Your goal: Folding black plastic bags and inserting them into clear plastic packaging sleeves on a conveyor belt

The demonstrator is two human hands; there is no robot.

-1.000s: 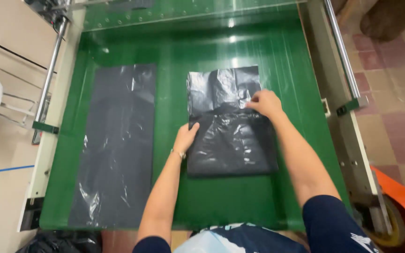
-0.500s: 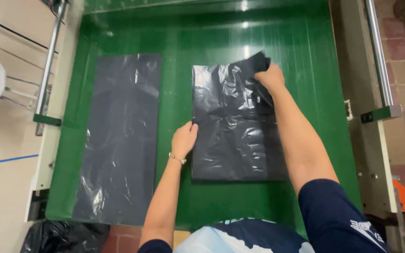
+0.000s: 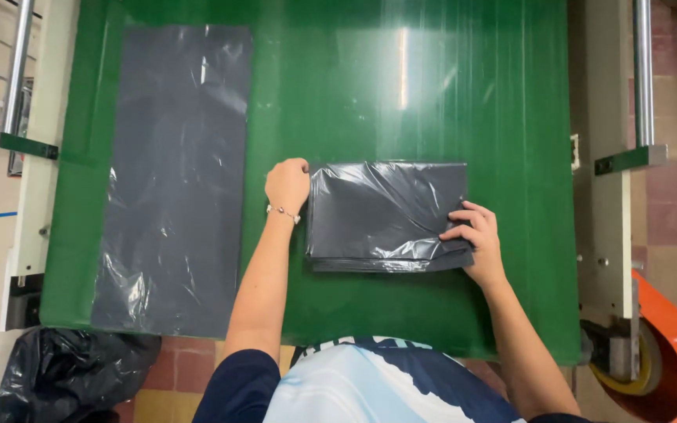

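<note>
A dark grey plastic bag [image 3: 385,215], folded into a short rectangle, lies on the green belt [image 3: 401,94] right in front of me. My left hand [image 3: 287,184] is curled at its top left corner, gripping the edge. My right hand [image 3: 476,235] presses flat on the bag's lower right corner, fingers spread over the folded layers. A second dark plastic bag [image 3: 174,180] lies flat and unfolded, full length, along the left side of the belt.
Pale machine frames with steel rails [image 3: 642,78] run along both sides of the belt. A full black sack [image 3: 64,376] sits on the floor at the lower left. An orange machine part [image 3: 675,360] with a wheel stands at the lower right. Tiled floor lies beyond.
The bag in front of me was longer and my right hand held its far corner. It is now folded down into a short rectangle, and both hands rest at its corners.
</note>
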